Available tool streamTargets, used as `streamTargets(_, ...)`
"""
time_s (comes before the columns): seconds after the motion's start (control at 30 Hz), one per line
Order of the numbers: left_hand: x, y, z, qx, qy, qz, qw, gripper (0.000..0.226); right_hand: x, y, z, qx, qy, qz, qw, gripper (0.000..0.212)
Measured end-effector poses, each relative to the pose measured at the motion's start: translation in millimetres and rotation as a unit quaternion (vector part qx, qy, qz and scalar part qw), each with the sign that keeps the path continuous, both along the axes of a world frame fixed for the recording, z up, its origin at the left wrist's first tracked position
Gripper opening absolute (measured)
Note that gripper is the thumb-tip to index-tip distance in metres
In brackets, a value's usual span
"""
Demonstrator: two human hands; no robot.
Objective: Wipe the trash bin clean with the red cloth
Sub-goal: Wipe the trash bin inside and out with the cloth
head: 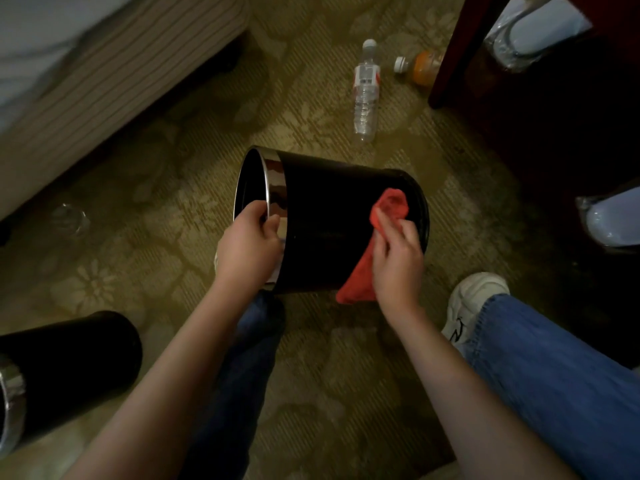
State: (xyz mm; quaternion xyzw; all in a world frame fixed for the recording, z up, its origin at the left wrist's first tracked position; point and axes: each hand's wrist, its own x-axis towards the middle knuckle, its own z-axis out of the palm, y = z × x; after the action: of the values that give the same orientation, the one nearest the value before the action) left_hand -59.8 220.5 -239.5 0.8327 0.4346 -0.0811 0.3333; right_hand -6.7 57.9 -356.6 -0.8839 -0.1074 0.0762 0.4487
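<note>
My left hand (pixel 249 249): fingers curled over the trash bin (pixel 325 216) rim.
My right hand (pixel 398 268): fingers pinching the red cloth (pixel 389 202) against its side.

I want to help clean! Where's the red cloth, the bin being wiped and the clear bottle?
red cloth (pixel 393 202): head view, bunched upper end
trash bin (pixel 322 209): head view, black side wall
clear bottle (pixel 364 105): head view, ribbed middle

Black trash bin (pixel 329 216) lies sideways, red cloth (pixel 388 206) against its wall.
</note>
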Motion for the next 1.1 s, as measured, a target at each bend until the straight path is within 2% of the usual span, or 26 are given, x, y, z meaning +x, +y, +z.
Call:
streamTargets(0.23, 10, -15, 1, 0.017, -0.023, -0.039, 0.999, 0.016, 19, -15, -9, -0.035, 0.088, -0.073, 0.993, 0.034)
streamTargets(0.4, 12, -13, -1, 0.031, -0.013, -0.032, 0.999, 0.015, 5, 16, 27, -0.018, 0.007, 0.037, 0.999, 0.037)
streamTargets(0.57, 11, -11, -3, 0.037, -0.008, -0.023, 0.999, 0.013, -16, 52, 64, 0.006, -0.052, 0.144, 0.988, 0.044)
streamTargets(1.1, 21, -18, 5, -0.006, -0.021, -0.036, 0.999, 0.019, 0, 35, 76, -0.028, -0.028, 0.214, 0.976, 0.044)
